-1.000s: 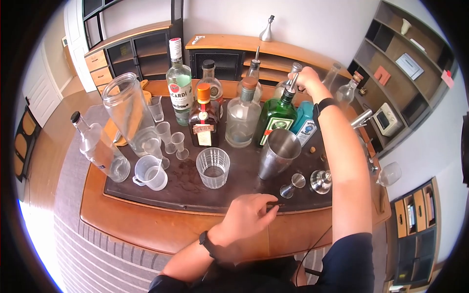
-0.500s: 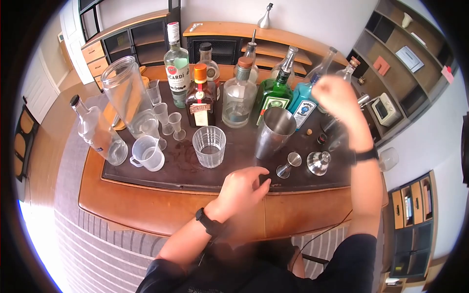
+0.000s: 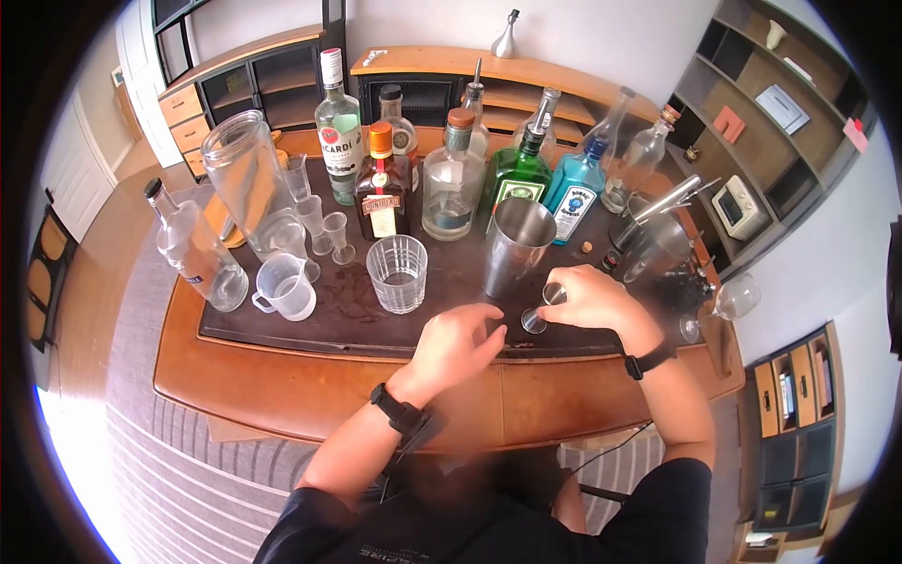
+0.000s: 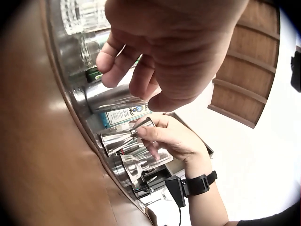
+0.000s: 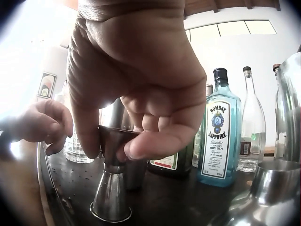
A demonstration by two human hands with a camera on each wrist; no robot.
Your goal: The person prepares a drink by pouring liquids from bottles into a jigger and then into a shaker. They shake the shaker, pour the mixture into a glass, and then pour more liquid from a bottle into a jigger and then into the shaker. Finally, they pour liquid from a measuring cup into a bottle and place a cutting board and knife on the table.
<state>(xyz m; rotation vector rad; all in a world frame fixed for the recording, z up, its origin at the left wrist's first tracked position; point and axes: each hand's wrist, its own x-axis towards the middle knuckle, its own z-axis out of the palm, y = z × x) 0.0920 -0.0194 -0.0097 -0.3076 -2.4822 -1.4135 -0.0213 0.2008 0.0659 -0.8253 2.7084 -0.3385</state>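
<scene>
My right hand (image 3: 594, 303) pinches the upper cup of a steel double-ended jigger (image 3: 534, 321) near the table's front edge. In the right wrist view the jigger (image 5: 112, 193) is upright between thumb and fingers, its lower rim at the dark tabletop. Left of it, my left hand (image 3: 453, 350) hovers over the front edge, fingers loosely bent and holding nothing. The left wrist view shows this hand (image 4: 164, 52) with its fingers apart. Just behind the jigger stands a steel shaker tin (image 3: 517, 249); a ribbed glass (image 3: 397, 274) is farther left.
Behind stand a green bottle (image 3: 519, 179), a blue bottle (image 3: 576, 193), a clear corked bottle (image 3: 455, 183) and an orange-capped bottle (image 3: 381, 188). At left are a measuring jug (image 3: 286, 288), a large glass jar (image 3: 249, 179) and small glasses. A stemmed glass (image 3: 738, 296) stands at right.
My right hand has come down from the bottles at the back right, toward the front, and taken hold of the jigger. The left hand has barely moved.
</scene>
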